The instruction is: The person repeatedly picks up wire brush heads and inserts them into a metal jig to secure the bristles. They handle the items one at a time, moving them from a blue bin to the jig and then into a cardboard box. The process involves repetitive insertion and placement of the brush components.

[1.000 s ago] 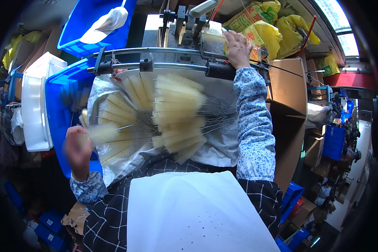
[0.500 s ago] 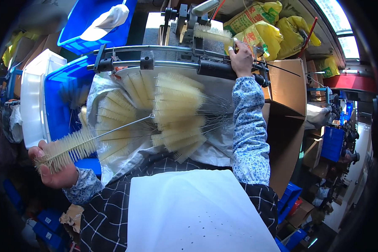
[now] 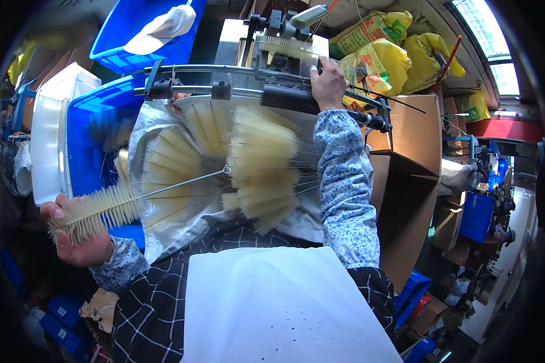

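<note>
At the lower left, my left hand (image 3: 82,236) is closed around the bristle end of a pale bottle brush (image 3: 112,209). Its twisted wire stem points up and right, ending in a small loop. My right hand (image 3: 329,85) grips the black sliding carriage (image 3: 290,97) of a bench machine with two metal rails (image 3: 242,92). Another pale brush (image 3: 287,46) lies across the machine just left of those fingers. Below the rails, many similar brushes (image 3: 263,157) are heaped on a white plastic sheet (image 3: 142,136), their wire stems partly under my right forearm.
Blue bins (image 3: 79,130) and a white bin (image 3: 48,145) stand at the left; a white cap (image 3: 160,30) rests on the far one. An open cardboard box (image 3: 415,130) is right of my forearm. Yellow sacks (image 3: 381,63) lie beyond. White cloth (image 3: 272,302) covers my lap.
My right hand and the carriage have slid left along the rails, and the brush on the machine has shifted left too. My left hand keeps its brush in nearly the same place.
</note>
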Action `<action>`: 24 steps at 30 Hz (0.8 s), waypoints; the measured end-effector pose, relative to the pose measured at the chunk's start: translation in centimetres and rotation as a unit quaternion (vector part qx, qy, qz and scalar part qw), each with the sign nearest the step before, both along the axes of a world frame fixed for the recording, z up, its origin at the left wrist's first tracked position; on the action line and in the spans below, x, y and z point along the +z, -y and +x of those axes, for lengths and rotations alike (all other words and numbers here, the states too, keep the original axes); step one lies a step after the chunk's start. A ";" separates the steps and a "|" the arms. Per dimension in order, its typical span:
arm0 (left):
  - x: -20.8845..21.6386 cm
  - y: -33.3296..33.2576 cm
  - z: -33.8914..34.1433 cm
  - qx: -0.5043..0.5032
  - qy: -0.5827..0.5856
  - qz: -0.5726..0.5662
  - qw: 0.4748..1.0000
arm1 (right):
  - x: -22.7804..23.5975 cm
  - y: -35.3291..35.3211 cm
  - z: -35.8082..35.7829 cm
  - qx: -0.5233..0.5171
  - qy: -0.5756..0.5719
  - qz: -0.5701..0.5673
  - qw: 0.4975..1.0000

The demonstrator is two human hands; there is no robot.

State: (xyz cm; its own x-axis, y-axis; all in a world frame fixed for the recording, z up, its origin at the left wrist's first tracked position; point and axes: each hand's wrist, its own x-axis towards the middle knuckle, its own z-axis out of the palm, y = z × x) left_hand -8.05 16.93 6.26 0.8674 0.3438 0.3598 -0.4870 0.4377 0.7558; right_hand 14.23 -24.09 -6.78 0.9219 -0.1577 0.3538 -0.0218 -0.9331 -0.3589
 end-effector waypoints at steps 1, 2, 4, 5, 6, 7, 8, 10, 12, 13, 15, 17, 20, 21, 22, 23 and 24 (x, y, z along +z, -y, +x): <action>0.3 0.6 0.1 0.027 -0.010 0.009 1.000 | 0.4 -0.8 -0.1 0.000 0.004 -0.004 1.000; 0.6 1.4 0.3 0.052 -0.020 0.018 0.998 | 0.9 -1.7 -0.2 -0.001 0.009 -0.010 1.000; 0.9 2.1 0.5 0.073 -0.028 0.031 0.996 | 1.4 -3.3 -0.3 -0.008 0.000 -0.025 1.000; 0.8 2.1 0.6 0.068 -0.027 0.035 0.997 | 1.1 -3.9 -0.2 -0.009 0.010 -0.027 1.000; 0.9 2.3 0.6 0.067 -0.026 0.039 0.997 | 1.5 -4.7 -0.2 -0.007 0.020 -0.031 0.999; 0.9 2.5 0.7 0.060 -0.026 0.036 0.997 | 2.3 -5.2 -0.4 -0.004 -0.040 -0.008 0.999; 1.0 2.6 0.7 0.053 -0.027 0.033 0.998 | 2.4 -5.4 -0.4 -0.001 -0.038 -0.009 0.999; 1.1 2.9 0.7 0.042 -0.025 0.030 0.998 | 2.5 -5.6 -0.4 0.005 -0.033 -0.010 0.999; 1.1 2.9 0.8 0.034 -0.022 0.028 0.999 | 2.4 -5.3 -0.4 0.011 -0.030 -0.013 0.999; 1.1 2.9 0.8 0.033 -0.020 0.029 0.999 | 2.4 -4.9 -0.4 0.013 -0.029 -0.014 0.999; 1.0 2.7 0.8 0.031 -0.017 0.028 0.999 | 1.7 -3.7 -0.3 0.009 -0.010 -0.017 1.000; 0.6 2.1 0.8 0.018 -0.018 0.022 0.999 | 1.4 -2.1 -0.4 0.010 -0.004 -0.017 1.000; -0.4 1.5 0.9 0.011 -0.019 0.008 1.000 | 0.0 1.1 -0.3 0.008 0.001 -0.008 1.000; -0.7 1.4 0.9 0.011 -0.019 0.005 1.000 | -0.3 2.1 -0.3 0.010 0.009 -0.010 1.000; -1.1 1.2 1.0 0.001 -0.019 -0.001 1.000 | -0.6 3.2 -0.3 0.012 0.018 -0.012 1.000; -1.4 1.1 1.2 -0.009 -0.019 -0.008 1.000 | -0.9 4.5 -0.4 0.015 0.013 0.008 1.000; -1.7 0.9 1.3 -0.017 -0.019 -0.012 1.000 | -1.0 5.3 -0.4 0.031 0.029 0.001 0.999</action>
